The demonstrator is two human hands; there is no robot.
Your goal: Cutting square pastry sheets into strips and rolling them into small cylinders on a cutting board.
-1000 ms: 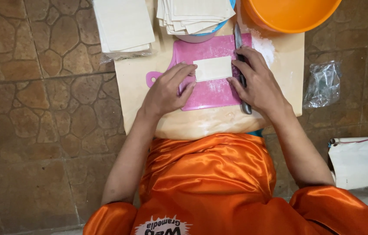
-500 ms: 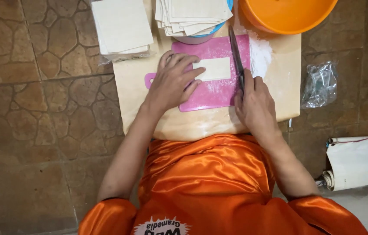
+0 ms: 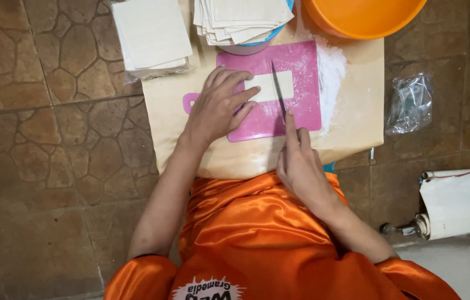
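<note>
Head camera looked down on a pink cutting board [image 3: 301, 119] on the worktop [image 3: 351, 130]. Left hand [image 3: 221, 105] lay flat, fingers spread, pinning a pale dough strip [image 3: 265, 87] at the board's middle; right hand [image 3: 300, 164] gripped a knife [image 3: 277, 90] lying across the strip.

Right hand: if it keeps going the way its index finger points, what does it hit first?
Likely the pale dough strip on the pink cutting board, which the knife in the right hand already crosses.
</note>
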